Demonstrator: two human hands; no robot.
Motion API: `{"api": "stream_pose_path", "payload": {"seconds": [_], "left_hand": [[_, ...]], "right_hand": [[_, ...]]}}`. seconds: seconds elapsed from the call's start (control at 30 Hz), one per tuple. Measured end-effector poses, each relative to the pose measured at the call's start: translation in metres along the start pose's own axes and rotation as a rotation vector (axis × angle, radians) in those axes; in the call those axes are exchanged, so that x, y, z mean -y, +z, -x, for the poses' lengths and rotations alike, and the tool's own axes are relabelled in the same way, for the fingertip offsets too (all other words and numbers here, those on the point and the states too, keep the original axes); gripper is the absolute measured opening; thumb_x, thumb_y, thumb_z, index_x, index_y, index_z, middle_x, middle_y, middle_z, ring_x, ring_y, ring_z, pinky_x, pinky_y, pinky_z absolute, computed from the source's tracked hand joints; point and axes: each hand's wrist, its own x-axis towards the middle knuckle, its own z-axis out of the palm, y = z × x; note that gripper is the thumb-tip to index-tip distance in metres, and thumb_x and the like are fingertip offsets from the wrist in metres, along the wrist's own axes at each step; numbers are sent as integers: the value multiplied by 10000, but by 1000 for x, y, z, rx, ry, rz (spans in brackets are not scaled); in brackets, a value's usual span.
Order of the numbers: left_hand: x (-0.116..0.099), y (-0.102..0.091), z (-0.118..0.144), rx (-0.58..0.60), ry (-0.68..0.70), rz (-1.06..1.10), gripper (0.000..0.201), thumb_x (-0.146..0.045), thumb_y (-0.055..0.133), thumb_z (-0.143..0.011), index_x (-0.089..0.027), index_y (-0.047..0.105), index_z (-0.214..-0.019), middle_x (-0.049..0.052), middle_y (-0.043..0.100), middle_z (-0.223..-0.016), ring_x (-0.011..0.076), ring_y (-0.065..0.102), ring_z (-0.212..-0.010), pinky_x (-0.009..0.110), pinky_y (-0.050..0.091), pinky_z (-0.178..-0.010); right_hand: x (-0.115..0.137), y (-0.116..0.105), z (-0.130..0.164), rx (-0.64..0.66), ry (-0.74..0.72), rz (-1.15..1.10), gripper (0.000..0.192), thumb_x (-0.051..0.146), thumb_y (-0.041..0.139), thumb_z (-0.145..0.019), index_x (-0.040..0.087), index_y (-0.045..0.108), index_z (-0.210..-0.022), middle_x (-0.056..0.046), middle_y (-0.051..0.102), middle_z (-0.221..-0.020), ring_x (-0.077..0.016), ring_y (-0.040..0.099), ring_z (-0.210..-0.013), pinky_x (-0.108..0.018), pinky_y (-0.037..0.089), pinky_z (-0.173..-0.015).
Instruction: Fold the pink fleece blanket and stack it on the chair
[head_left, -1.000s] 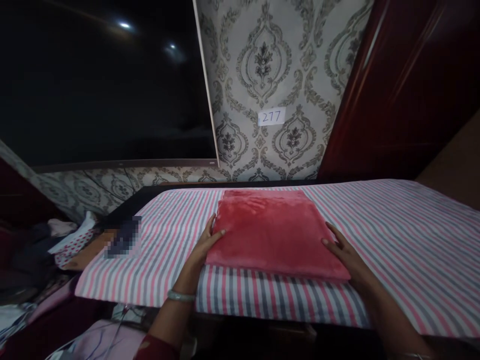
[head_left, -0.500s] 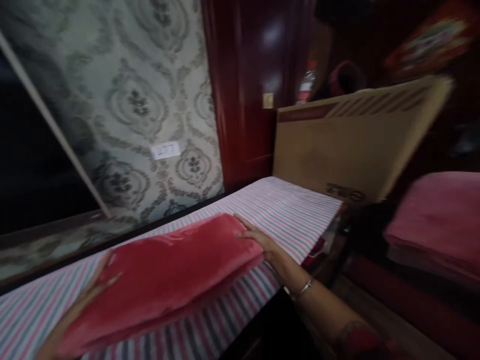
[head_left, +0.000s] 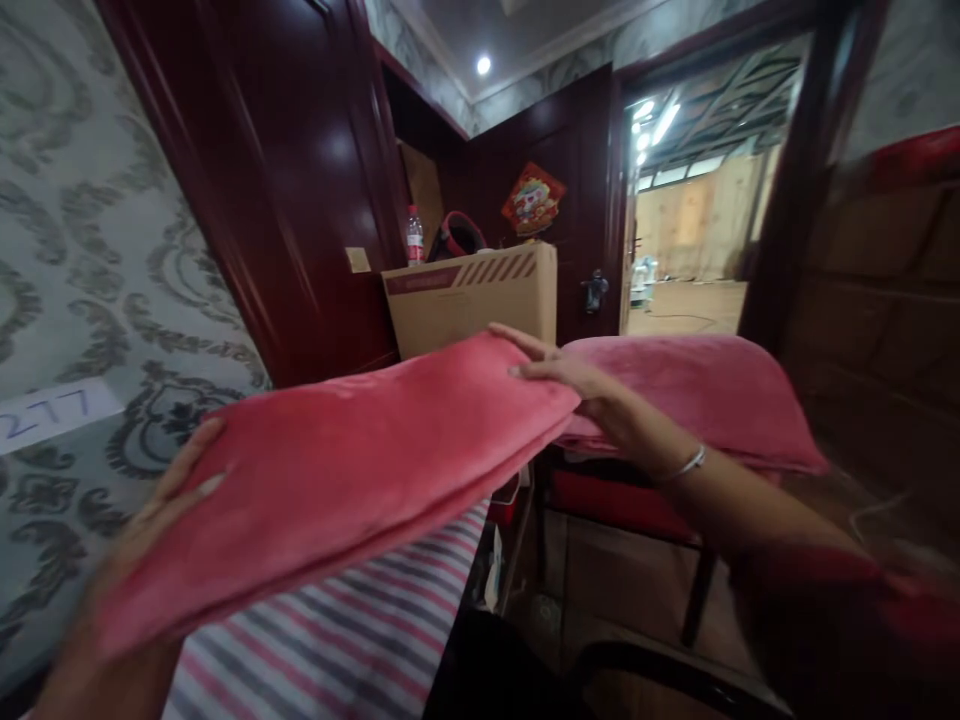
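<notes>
A folded pink plush blanket [head_left: 360, 460] hangs between my hands above the striped cloth [head_left: 337, 630]. My left hand [head_left: 169, 500] grips its left end, thumb on top and the other fingers out of sight beneath. At the right end, my right hand [head_left: 570, 380] is closed on the far corner, with a silver bracelet on that wrist. Just past my right hand lies a second pink folded cloth [head_left: 697, 390], on a seat with a red cushion.
Behind the blanket stands a cardboard box [head_left: 472, 300] with a plastic bottle [head_left: 415, 236] near its top edge. A dark red door [head_left: 555, 140] and an open doorway are farther back. Patterned wallpaper borders the left, with a paper marked 277 [head_left: 56, 412].
Both hands have lifted the folded blanket off the striped cloth. The view has swung right and up, bringing the doorway and the second pink cloth further into sight.
</notes>
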Motion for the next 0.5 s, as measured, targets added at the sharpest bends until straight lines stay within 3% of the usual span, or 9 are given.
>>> {"api": "stream_pose_path", "payload": {"seconds": [0.07, 0.13, 0.23, 0.37, 0.5], "left_hand": [[-17, 34, -7, 68, 77, 33, 510, -384, 791, -666, -520, 684, -1147, -248, 641, -1297, 212, 473, -1383, 266, 455, -1098], [-34, 78, -15, 146, 167, 111, 584, -369, 799, -615, -433, 705, -1188, -189, 670, -1290, 250, 510, -1349, 289, 469, -1092], [-55, 146, -33, 261, 211, 292, 607, -267, 784, -651, -303, 693, -1250, -65, 687, -1303, 221, 621, -1204, 252, 537, -987], [-67, 228, -65, 444, 183, 499, 582, -125, 715, -728, -246, 654, -1294, 26, 702, -1250, 172, 702, -999, 230, 586, -840], [-74, 307, -91, 665, 206, 592, 544, -76, 685, -765, -259, 665, -1277, 32, 691, -1270, 201, 690, -1073, 268, 579, -896]], "right_hand": [[29, -40, 2, -40, 35, 111, 649, 181, 778, -702, 253, 636, -1331, -1, 554, -1446, -274, 484, -1339, -467, 336, -1179], [59, -72, 8, -131, 65, 191, 609, 126, 738, -723, 207, 648, -1320, -32, 615, -1363, -264, 570, -1235, -460, 429, -1102], [99, -105, 25, -344, 52, 270, 596, 46, 665, -765, 162, 627, -1348, -64, 636, -1317, -215, 636, -1116, -352, 519, -952], [132, -129, 58, -616, 49, 342, 627, 15, 592, -813, 133, 543, -1427, -85, 642, -1290, -109, 662, -946, -176, 466, -775], [145, -155, 89, -808, 56, 411, 629, 42, 543, -837, 129, 492, -1459, -93, 653, -1253, 3, 603, -749, -118, 357, -652]]}}
